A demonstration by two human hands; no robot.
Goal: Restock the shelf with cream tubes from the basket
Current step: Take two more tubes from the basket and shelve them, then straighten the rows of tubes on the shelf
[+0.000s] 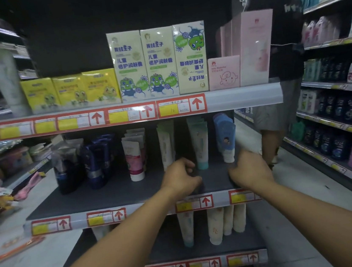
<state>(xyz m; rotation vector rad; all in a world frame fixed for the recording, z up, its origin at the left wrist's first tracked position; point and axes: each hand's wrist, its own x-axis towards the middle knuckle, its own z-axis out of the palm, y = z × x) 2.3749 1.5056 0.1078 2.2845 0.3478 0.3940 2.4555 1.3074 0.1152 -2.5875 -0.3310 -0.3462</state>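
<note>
I see the middle shelf (103,197), dark grey, with cream tubes standing cap-down in rows toward its back: a white-and-pink tube (134,158), a pale cream tube (165,144), a mint-capped tube (200,144) and a blue tube (225,137). Its front is bare.

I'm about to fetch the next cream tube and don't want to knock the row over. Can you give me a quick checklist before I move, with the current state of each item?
1. Left hand empty: cannot tell, fingers curled and blurred.
2. Right hand empty: cannot tell, blurred.
3. White tube with teal cap upright on the dark grey middle shelf: ok.
4. Blue-topped white tube upright: ok.
5. Free space at the shelf front: ok.
6. Basket within reach: cannot tell, not in view.
</note>
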